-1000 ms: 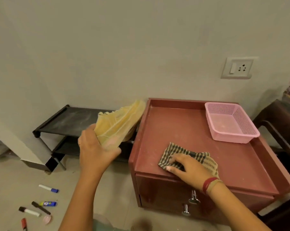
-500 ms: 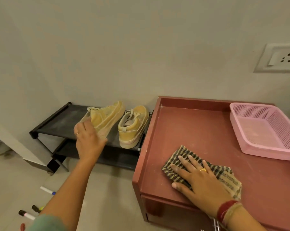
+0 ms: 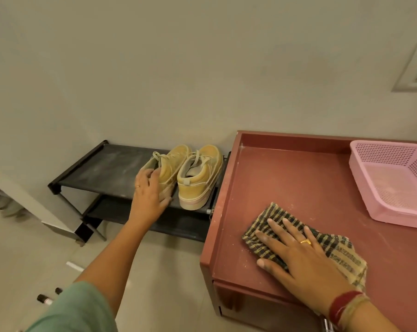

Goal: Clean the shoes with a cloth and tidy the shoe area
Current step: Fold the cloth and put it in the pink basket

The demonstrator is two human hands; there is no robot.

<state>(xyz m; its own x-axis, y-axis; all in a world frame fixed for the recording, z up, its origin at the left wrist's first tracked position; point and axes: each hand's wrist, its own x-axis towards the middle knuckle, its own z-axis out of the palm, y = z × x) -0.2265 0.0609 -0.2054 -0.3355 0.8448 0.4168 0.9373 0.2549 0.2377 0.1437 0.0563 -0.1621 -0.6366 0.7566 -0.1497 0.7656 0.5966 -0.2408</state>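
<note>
The left hand is curling its fingers round the heel of a yellow shoe on the top shelf of the black shoe rack, covering that heel. The second yellow shoe is standing just beside it, next to the red cabinet. The right hand is lying flat, fingers spread, pressing the checked cloth onto the cabinet top. A pink basket and wall switch are running off the right edge; a green sleeve is partly hiding marker pens on the floor
</note>
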